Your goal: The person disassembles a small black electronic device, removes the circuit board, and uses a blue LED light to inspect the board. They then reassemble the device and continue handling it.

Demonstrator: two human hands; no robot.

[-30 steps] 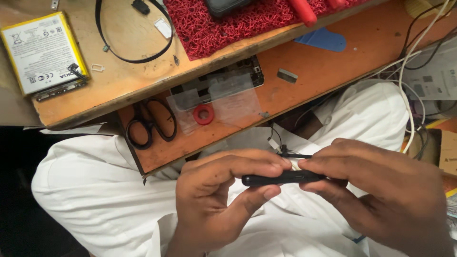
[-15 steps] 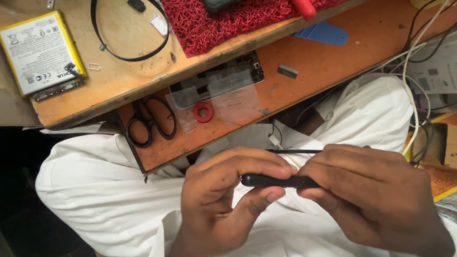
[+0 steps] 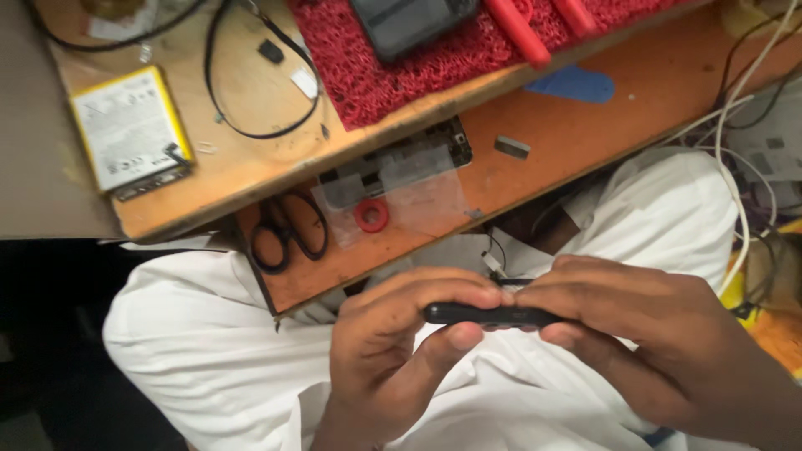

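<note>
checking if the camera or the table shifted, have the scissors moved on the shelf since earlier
No. The scissors lie in the same spot beside the red ring on the shelf; only the view shifted.

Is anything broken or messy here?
Yes. An opened phone lies half under the upper board's edge, insides showing. A loose battery pack sits apart, and scissors lie near the shelf's edge.

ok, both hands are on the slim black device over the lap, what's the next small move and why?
Probably keep the left hand steady and let the right hand work the thin dark tool along the top edge of the slim black device. Both hands pinch its ends over the lap, so it has no other support.
</note>
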